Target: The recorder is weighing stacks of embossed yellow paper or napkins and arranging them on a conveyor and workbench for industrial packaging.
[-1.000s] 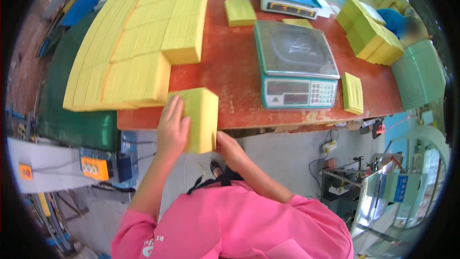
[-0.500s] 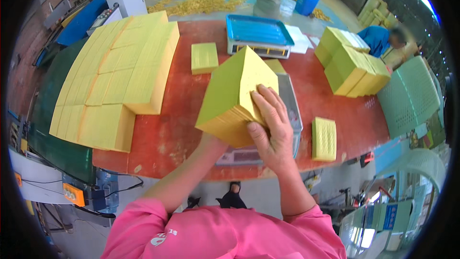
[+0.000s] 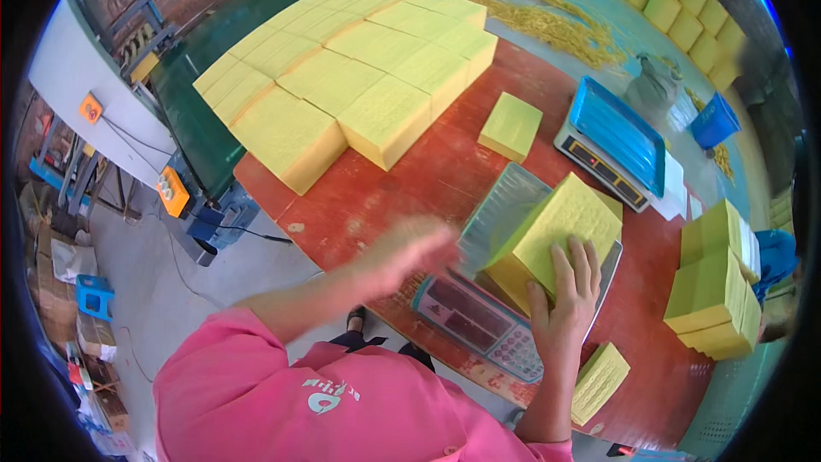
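Observation:
A thick stack of yellow paper rests tilted on the pan of a scale, whose button panel and display face me. My right hand grips the near right side of the stack, thumb and fingers spread across its faces. My left hand is off the paper, beside the scale's left edge, holding nothing that I can see; motion smears its fingers. Near the table's front edge, to the right of the scale, lies a smaller yellow paper bundle. Another small bundle sits beyond the scale.
Rows of yellow paper stacks cover the table's left part. A second scale with a blue tray stands at the back. More stacks are at the right, beside a person in blue. A blue bin stands on the floor.
The yellow paper stack has gone from between both my hands down onto the scale. My left hand has come out from under it and moved left. The view has swung toward the left.

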Action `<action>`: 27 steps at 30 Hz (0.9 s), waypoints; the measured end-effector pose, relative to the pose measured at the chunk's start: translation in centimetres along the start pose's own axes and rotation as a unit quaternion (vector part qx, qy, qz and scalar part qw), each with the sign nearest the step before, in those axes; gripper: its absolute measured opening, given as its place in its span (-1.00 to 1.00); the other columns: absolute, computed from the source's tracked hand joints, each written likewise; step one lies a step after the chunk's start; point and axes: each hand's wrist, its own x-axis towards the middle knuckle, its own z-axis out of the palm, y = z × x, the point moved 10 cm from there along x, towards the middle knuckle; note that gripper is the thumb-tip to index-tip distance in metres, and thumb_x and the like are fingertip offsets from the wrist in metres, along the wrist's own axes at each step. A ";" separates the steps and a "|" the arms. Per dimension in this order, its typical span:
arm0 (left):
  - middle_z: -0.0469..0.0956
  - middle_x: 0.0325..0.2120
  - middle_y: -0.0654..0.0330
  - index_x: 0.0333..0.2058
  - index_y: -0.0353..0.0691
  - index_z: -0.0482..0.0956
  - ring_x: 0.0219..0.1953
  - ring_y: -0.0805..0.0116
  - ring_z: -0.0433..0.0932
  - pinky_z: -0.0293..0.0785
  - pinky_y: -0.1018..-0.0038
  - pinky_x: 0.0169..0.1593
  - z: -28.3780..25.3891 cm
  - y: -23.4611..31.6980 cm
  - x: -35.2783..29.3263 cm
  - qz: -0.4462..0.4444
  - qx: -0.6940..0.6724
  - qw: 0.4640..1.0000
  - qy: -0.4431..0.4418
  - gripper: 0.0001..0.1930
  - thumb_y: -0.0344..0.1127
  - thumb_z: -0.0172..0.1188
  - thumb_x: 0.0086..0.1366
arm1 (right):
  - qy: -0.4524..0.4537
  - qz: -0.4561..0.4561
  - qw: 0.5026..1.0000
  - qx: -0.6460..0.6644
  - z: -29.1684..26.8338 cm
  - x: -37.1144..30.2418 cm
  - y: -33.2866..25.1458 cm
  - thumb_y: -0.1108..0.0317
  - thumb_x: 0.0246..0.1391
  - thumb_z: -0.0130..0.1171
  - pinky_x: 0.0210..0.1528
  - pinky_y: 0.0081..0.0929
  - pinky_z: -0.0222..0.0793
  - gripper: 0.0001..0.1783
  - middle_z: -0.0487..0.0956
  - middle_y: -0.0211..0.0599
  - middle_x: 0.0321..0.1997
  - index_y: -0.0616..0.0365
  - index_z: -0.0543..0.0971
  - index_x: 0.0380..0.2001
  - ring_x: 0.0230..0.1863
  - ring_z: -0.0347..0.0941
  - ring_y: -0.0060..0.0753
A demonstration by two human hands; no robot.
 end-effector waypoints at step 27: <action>0.28 0.23 -0.09 0.19 -0.27 0.35 0.33 -0.07 0.16 0.06 0.00 0.37 -11.7 7.6 -15.4 0.412 0.726 0.532 -0.141 -0.20 -0.15 0.41 -0.05 | -0.172 0.109 0.953 0.225 20.2 -1.4 -15.7 0.23 0.10 0.19 0.13 -0.19 0.34 -0.45 0.56 0.10 0.01 0.23 0.44 0.13 0.10 0.46 0.12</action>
